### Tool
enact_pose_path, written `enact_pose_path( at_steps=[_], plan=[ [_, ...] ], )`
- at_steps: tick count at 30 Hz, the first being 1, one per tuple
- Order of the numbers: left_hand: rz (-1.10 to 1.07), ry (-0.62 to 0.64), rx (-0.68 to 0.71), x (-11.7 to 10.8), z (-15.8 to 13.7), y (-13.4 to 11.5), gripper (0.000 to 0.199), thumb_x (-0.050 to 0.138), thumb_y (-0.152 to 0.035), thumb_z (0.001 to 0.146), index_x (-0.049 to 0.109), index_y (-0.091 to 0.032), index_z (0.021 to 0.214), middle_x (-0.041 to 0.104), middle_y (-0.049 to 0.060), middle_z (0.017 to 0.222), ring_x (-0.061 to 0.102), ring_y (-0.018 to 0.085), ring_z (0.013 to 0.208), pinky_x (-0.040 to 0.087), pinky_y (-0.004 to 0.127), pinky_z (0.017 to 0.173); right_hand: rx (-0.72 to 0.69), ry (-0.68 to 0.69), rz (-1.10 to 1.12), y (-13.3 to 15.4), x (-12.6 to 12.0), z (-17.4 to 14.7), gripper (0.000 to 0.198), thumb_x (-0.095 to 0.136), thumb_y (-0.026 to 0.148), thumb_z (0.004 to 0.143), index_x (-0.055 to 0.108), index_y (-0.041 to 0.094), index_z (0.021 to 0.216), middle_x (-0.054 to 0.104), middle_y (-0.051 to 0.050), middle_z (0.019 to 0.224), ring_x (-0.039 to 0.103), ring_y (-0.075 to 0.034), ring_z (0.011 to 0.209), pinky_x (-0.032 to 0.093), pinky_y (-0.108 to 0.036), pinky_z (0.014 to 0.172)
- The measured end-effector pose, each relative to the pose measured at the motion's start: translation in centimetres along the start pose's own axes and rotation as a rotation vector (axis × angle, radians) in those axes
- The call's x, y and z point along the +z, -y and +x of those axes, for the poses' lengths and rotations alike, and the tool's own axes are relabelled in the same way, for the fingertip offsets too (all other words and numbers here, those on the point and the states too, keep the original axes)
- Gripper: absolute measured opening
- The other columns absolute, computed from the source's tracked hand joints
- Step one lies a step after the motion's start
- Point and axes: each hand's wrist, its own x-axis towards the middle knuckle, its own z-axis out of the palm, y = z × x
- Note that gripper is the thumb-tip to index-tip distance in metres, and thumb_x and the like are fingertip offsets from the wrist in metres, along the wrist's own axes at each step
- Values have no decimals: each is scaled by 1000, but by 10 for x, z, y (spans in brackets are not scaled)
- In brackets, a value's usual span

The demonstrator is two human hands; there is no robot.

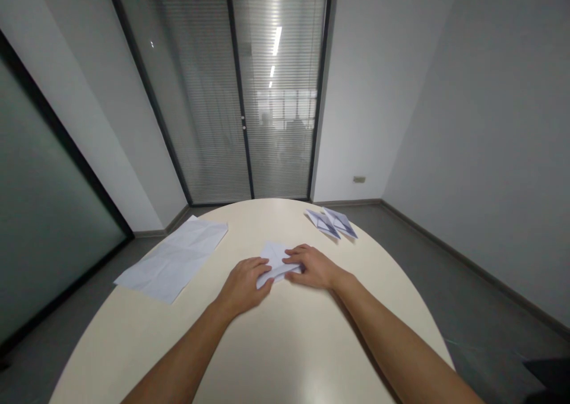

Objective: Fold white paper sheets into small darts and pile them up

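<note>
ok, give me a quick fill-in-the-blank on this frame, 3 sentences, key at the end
1. Both hands, left hand and right hand, press on a folded piece of ____.
2. The flat creased sheet lies to the ____ of the hands.
3. The number of finished folded pieces near the far edge of the round table is ____.

Missing words: paper; left; two
</note>
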Motion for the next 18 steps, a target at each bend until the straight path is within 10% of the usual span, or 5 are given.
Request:
enact_pose_path(
  at_steps=[18],
  plan=[
    [-29,-12,-60,-3,2,-1,26,48,-28,97,74,-24,99,76,5,105,69,21,101,50,35,94,45,-68,99,1,0,-1,29,56,40,95,76,22,108,74,-8,115,65,-26,110,47,-36,98]
  ],
)
